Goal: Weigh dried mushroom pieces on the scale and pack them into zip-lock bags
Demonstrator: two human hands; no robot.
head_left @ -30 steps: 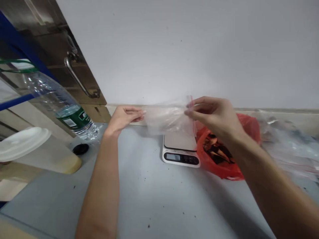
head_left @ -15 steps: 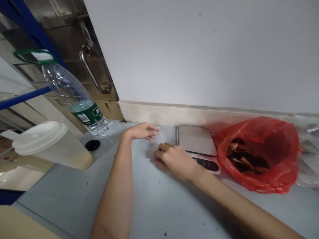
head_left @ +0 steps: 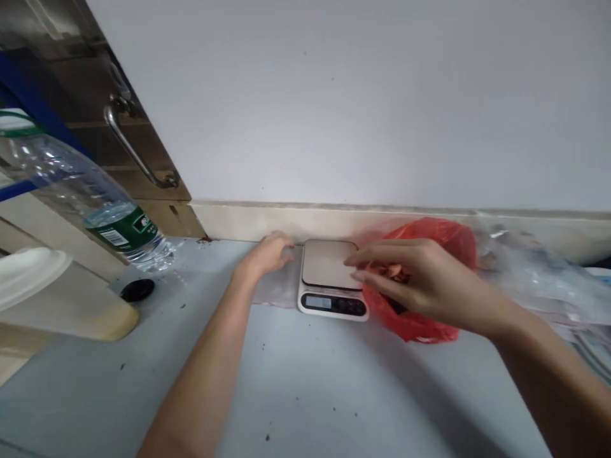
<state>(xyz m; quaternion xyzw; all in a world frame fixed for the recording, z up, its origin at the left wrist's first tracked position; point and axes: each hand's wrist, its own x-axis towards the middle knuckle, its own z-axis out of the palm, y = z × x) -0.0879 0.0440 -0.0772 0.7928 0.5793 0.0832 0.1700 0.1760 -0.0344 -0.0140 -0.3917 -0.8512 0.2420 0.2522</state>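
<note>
A small white kitchen scale point(head_left: 329, 264) with a metal plate and a lit display sits on the grey tabletop. My left hand point(head_left: 267, 256) hovers at its left side, fingers loosely bent and apart, over a clear flat plastic bag point(head_left: 274, 289) that lies beside the scale. On the other side, my right hand point(head_left: 424, 277) is in front of the red plastic bag point(head_left: 442, 327), hiding part of it. Its thumb and fingers point toward the scale plate with a gap between them, holding nothing. Dried brown pieces point(head_left: 394, 273) show inside the red bag.
At the left lean a large water bottle point(head_left: 126, 232) with a green label and a white lidded jug point(head_left: 86, 305). A black cap point(head_left: 137, 290) lies near them. Clear plastic bags point(head_left: 534, 273) lie at the right. Behind everything rises a white wall point(head_left: 334, 127).
My right hand has left the clear bag and moved right, across the scale to the red bag. My left hand stays by the clear bag. The view has turned right.
</note>
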